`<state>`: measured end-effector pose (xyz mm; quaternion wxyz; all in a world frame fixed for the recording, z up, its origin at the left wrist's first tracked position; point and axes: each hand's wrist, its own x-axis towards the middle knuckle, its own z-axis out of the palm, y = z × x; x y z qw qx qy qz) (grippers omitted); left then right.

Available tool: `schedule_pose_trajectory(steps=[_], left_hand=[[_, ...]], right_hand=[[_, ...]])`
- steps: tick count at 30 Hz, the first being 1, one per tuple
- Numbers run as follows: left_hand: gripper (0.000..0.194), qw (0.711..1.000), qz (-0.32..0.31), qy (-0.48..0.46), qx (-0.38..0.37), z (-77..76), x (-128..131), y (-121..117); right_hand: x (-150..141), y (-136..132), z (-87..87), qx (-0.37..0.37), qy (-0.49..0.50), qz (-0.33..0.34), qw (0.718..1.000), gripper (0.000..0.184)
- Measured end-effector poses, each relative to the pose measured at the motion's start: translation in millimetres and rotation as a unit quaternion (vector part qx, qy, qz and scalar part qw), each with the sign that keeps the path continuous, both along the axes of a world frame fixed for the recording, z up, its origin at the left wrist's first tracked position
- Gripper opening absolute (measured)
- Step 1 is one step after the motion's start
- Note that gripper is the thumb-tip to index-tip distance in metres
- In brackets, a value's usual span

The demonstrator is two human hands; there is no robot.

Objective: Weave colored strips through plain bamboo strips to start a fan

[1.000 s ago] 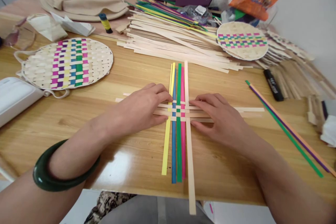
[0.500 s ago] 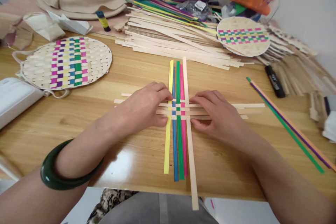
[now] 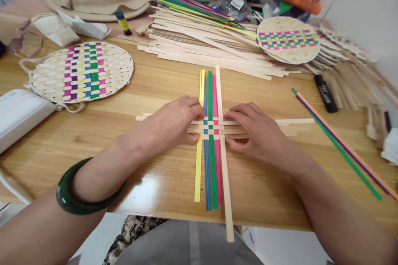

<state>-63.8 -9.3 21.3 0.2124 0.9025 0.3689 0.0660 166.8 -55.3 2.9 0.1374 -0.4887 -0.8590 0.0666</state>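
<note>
A small weave of flat strips lies on the table in front of me. Its upright strips are yellow (image 3: 198, 169), blue (image 3: 207, 178), green (image 3: 213, 169), pink (image 3: 218, 174) and, at the right, a longer pale strip (image 3: 228, 198). Several pale crosswise strips (image 3: 292, 121) pass over and under them. My left hand (image 3: 177, 122) curls over the crosswise strips, thumb and fingertips at the yellow strip. On the other side my right hand (image 3: 258, 132) grips around the crosswise strips, its fingertips against the pale upright strip. The palms hide parts of the crosswise strips.
Loose orange, purple and green strips (image 3: 338, 145) lie at the right near a black marker (image 3: 325, 93). Finished woven fans sit at left (image 3: 83, 72) and back right (image 3: 289, 41). Behind is a heap of pale strips (image 3: 202, 45). A white device (image 3: 25, 116) stands at far left.
The view has shifted slightly. Both hands stay at the two sides of the weave, and the strips look nearly the same, with the pale upright strip close beside the pink one.
</note>
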Motion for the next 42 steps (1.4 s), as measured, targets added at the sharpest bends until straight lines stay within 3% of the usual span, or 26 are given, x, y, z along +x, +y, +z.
schedule_pose_trajectory(steps=[11,17,24,42], left_hand=[[0.034,1.0,0.016,0.008,-0.007,0.1,-4,-1],[0.025,0.999,0.035,0.024,0.012,1.0,-2,-9],[0.036,0.997,0.062,0.031,0.02,-1.3,0,-11],[0.035,0.997,0.026,0.06,0.029,1.8,3,-5]], right_hand=[[-2,-2,2.3,-0.007,-0.006,-0.01,1.0,0.032],[-1,-2,1.5,0.001,-0.005,-0.006,1.0,0.031],[-1,-2,1.8,0.0,-0.007,-0.001,1.0,0.032],[-2,-2,1.8,-0.008,-0.012,-0.006,1.0,0.033]])
